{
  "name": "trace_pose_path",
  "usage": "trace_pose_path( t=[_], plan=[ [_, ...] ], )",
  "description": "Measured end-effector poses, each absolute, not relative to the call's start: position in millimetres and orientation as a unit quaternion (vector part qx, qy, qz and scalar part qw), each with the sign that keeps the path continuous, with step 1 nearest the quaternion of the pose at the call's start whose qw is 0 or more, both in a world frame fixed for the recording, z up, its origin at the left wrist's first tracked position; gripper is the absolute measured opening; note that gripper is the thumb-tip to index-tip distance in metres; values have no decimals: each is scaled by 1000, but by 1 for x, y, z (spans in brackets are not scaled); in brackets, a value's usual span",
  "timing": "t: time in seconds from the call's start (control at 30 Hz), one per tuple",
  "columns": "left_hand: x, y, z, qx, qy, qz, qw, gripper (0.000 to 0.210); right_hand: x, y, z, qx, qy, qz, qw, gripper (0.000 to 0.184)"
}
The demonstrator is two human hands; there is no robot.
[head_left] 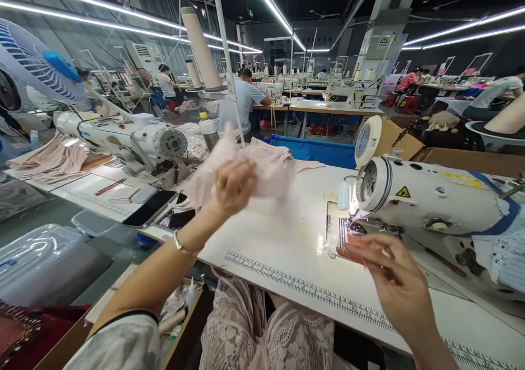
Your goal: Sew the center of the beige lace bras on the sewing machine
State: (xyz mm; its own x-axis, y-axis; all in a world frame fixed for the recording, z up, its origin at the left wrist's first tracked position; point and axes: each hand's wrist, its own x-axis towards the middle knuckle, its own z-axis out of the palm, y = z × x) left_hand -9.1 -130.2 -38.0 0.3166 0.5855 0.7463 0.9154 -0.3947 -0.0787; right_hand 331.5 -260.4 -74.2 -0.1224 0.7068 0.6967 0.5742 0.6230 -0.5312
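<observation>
My left hand (pixel 235 187) is closed on a pale pink fabric piece (pixel 270 178), raised over the white sewing table (pixel 283 239). The cloth is smeared by motion and hangs out on both sides of the fist. To the right, my right hand (pixel 396 274) reaches toward the needle area of a white sewing machine (pixel 430 195). Its fingers look stretched out, their tips blurred beside an orange-brown patch (pixel 353 247) by the needle plate; I see nothing held there. Behind my left hand lies a pile of pale pink fabric pieces (pixel 266 150).
A second sewing machine (pixel 127 135) stands left, with stacked cloth (pixel 53 157) and a dark phone (pixel 150 209) near it. A thread cone (pixel 202 47), a fan (pixel 36 58) and a bottle (pixel 208 132) rise behind. Lace cloth (pixel 266 332) covers my lap. Co-workers sit farther back.
</observation>
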Motion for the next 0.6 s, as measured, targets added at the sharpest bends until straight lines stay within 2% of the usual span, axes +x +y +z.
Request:
trace_pose_path(
  t=[0.07,0.13,0.2,0.23,0.33,0.43,0.47,0.5,0.6],
  plan=[
    [11,-160,-46,-808,-309,-406,294,19,331,-252,-58,-380,-775,166,476,28],
    [30,-182,-53,-828,-158,-445,301,26,322,-248,-49,-302,-816,322,373,35],
    [42,-187,-59,-835,-150,-452,277,37,310,-249,-48,-259,-810,451,271,38],
    [45,-184,-62,-833,-191,-449,260,40,305,-251,-51,-267,-796,484,248,38],
    [43,-162,-76,-803,-406,-402,172,41,302,-256,-65,-372,-771,453,248,31],
    [46,-160,-97,-762,-562,-322,-5,29,308,-252,-82,-466,-770,358,249,27],
    [50,-168,-105,-762,-568,-307,-57,24,309,-249,-87,-487,-767,335,251,27],
    [57,-179,-113,-773,-553,-298,-91,27,310,-246,-92,-503,-760,319,261,28],
    [84,-222,-133,-816,-450,-279,-232,51,302,-239,-104,-518,-732,310,316,26]
  ],
)
